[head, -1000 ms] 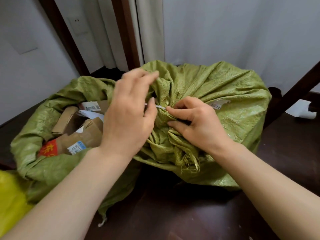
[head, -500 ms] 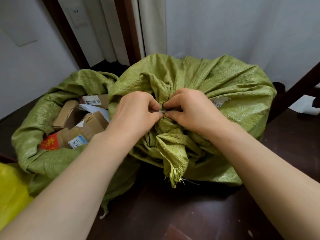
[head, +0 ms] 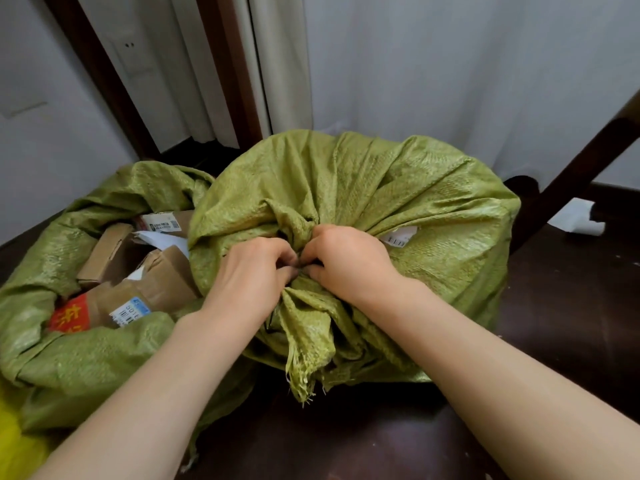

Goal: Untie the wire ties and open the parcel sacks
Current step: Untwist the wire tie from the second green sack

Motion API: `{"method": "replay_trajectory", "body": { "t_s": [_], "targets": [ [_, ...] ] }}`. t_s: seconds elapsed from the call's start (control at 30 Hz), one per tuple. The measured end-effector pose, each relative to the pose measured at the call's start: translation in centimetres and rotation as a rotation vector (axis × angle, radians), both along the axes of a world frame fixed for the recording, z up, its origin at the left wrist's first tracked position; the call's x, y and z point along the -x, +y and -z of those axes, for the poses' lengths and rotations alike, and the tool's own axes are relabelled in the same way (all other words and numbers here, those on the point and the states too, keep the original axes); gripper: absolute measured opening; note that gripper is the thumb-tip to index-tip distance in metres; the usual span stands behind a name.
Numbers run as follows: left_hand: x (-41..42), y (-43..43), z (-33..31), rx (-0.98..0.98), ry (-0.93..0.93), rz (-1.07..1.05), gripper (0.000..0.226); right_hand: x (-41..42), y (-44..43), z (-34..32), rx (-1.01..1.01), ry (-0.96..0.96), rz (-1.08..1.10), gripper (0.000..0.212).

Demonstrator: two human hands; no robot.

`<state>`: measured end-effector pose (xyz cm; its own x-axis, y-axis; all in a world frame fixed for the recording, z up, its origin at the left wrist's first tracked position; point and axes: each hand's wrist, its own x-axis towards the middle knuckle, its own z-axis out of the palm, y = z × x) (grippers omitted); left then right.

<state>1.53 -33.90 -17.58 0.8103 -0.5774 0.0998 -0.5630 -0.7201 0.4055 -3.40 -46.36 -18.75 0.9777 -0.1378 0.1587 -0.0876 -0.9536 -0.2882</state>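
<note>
The left hand (head: 252, 271) and the right hand (head: 346, 261) met knuckle to knuckle on the neck (head: 308, 317) of the tied sack (head: 398, 181). The fingers of both were curled in, pinching the gathered green weave at one spot. The wire tie was hidden under the fingertips, so I could not tell whether either hand had hold of it. Just below the grip, the loose end of the neck hung toward the person, frayed along its edge. Beyond the grip the sack bulged full and round, with a white label (head: 398, 237) just right of the right hand. Left of the grip, touching the tied sack, an open sack (head: 86, 358) showed cardboard boxes (head: 114, 251) in its mouth. Both sacks sat on a dark wooden surface (head: 571, 306). A yellow bag (head: 14, 445) lay far left of the grip, well apart from the hands.
</note>
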Motion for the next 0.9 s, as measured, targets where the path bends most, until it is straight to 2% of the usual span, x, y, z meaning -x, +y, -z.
{"method": "replay_trajectory", "body": {
  "t_s": [0.13, 0.27, 0.37, 0.43, 0.57, 0.67, 0.8, 0.9],
  "targets": [
    [0.5, -0.2, -1.0, 0.089, -0.111, 0.053, 0.009, 0.8, -0.5, -1.7, -0.024, -0.069, -0.014, 0.023],
    [0.8, -0.6, -5.5, 0.317, -0.291, 0.127, 0.009, 2.3, -1.8, -6.5, -0.24, -0.298, 0.0, 0.017],
    [1.4, -1.1, -6.8, 0.366, -0.306, 0.136, 0.008, 3.3, -2.8, -8.2, -0.533, -0.245, -0.019, 0.018],
    [1.5, -1.3, -6.3, 0.333, -0.284, 0.14, 0.008, 3.5, -2.8, -7.4, -0.63, -0.168, -0.017, 0.026],
    [1.8, -1.4, -4.7, 0.214, -0.244, 0.148, 0.011, 2.7, -1.8, -4.2, -0.495, -0.137, 0.024, 0.036],
    [2.0, -1.3, -3.9, 0.151, -0.211, 0.122, 0.014, 2.3, -1.2, -2.5, -0.313, -0.193, 0.036, 0.029],
    [1.7, -0.7, -3.7, 0.162, -0.159, 0.113, 0.015, 2.0, -1.4, -1.7, -0.345, -0.263, 0.046, 0.019],
    [1.5, -0.2, -3.6, 0.15, -0.152, 0.085, 0.021, 2.1, -1.5, -1.6, -0.375, -0.265, 0.058, 0.02]
  ]
}}
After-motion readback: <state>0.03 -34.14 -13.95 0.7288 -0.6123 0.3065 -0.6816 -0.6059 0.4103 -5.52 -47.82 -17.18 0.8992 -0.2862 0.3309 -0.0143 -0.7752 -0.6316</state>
